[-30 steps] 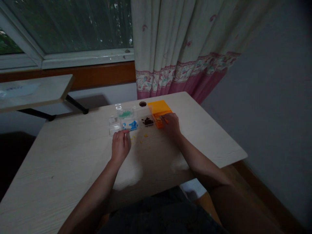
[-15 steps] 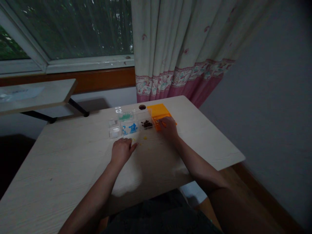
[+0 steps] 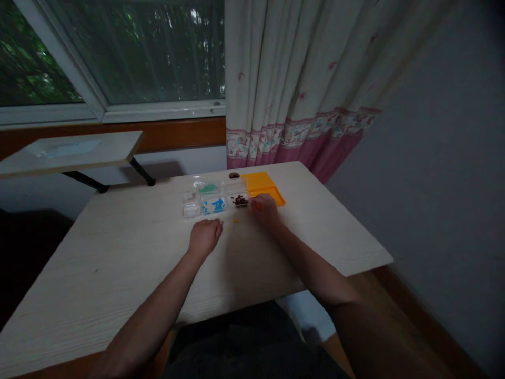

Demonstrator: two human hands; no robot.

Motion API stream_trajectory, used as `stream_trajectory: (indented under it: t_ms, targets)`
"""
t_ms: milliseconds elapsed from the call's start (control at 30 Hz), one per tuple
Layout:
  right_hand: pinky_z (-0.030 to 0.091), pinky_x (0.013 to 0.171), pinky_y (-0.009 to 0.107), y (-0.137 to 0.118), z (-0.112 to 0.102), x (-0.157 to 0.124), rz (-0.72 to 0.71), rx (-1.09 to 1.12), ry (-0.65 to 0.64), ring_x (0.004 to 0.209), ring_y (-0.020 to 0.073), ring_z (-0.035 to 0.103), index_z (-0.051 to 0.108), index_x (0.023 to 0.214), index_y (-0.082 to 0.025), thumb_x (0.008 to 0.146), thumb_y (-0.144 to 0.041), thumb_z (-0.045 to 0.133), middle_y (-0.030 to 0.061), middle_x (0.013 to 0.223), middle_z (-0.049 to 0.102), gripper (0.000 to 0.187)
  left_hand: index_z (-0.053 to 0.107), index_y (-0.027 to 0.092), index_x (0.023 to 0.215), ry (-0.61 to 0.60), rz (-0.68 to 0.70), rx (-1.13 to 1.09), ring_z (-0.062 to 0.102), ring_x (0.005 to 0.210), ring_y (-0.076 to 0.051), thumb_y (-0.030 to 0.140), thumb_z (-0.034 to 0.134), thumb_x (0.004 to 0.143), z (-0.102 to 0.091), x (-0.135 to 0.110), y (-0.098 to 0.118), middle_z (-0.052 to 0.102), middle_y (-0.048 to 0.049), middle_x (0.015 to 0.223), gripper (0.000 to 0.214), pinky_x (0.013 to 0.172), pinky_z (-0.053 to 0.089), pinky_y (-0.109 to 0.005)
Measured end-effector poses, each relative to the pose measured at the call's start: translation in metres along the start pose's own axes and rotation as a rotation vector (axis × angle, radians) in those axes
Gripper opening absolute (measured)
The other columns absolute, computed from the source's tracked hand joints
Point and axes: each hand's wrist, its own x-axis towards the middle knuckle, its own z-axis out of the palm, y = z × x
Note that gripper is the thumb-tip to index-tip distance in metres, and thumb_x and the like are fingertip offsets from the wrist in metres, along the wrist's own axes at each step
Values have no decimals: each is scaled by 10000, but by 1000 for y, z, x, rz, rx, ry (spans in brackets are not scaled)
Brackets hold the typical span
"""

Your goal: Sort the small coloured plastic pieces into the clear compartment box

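My left hand (image 3: 205, 235) rests on the table just in front of a clear box of blue pieces (image 3: 215, 205). Its fingers are curled in with the thumb close against them; whatever they may hold is hidden. My right hand (image 3: 266, 211) is at the front left edge of an open orange case (image 3: 258, 181), beside a clear compartment with dark brown pieces (image 3: 239, 201). Thumb and fingertips are pinched together there, and anything between them is too small to make out. A few tiny yellow bits (image 3: 236, 221) lie on the table between my hands.
Behind the blue pieces stands a clear box of green pieces (image 3: 208, 188). Small clear boxes (image 3: 191, 210) with pale contents sit to its left. A round cable hole (image 3: 234, 176) is near the table's back edge. A raised shelf (image 3: 82, 150) stands at the back left; a curtain (image 3: 272, 79) hangs behind.
My right hand has moved from over the orange case toward its left front edge. My left thumb, stretched out before, is drawn in to the fingers. The camera view has shifted slightly.
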Motion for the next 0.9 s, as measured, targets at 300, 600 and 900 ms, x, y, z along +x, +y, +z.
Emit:
stream_trajectory:
  t_ms: [300, 600, 900]
  targets:
    - [422, 857, 325, 0, 13, -4, -73, 51, 71, 909, 191, 592, 730, 934, -188, 918, -280, 555, 76, 925, 721, 198, 619, 210, 890, 98, -104, -172, 642, 798, -203, 397, 291, 1011, 6, 1, -7, 698, -69, 842, 396, 667, 376, -279]
    - [401, 847, 322, -13, 13, -6, -197, 57, 33, 902, 185, 574, 744, 928, -231, 912, -305, 569, 47, 901, 720, 191, 609, 223, 897, 211, -215, -493, 581, 696, -167, 438, 397, 961, 9, 2, -10, 647, -13, 765, 309, 598, 337, -249]
    - [412, 823, 328, -43, 7, -18, -487, 159, -53, 875, 191, 575, 707, 1071, -226, 936, -322, 525, 57, 885, 698, 246, 673, 135, 830, 125, -227, -1355, 370, 477, -85, 643, 601, 758, 32, 13, 0, 467, 46, 529, 518, 476, 259, -207]
